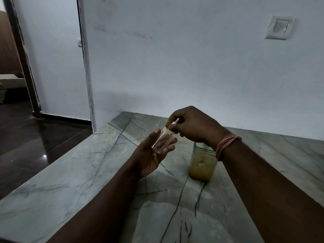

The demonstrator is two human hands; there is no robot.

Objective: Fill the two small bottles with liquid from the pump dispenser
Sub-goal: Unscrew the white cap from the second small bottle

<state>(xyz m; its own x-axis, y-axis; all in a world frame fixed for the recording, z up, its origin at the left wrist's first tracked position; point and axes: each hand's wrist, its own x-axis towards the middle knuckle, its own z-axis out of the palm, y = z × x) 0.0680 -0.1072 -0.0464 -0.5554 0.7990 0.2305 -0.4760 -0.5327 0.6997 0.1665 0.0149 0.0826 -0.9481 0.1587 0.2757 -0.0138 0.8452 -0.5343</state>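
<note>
My left hand (150, 153) holds a small clear bottle (162, 140) tilted up to the right above the marble counter (73, 181), thumb on one side and fingers behind it. My right hand (191, 125) pinches the green cap (166, 122) at the bottle's neck. Behind my right wrist stands the dispenser bottle (202, 163), clear with yellowish liquid in its lower half; its pump top is hidden by my hand. A second small bottle is not in view.
The counter's left edge drops to a dark glossy floor (35, 146). A white wall (175, 67) runs along the back, with a switch plate (279, 27) at upper right. An open doorway (14, 67) is at far left.
</note>
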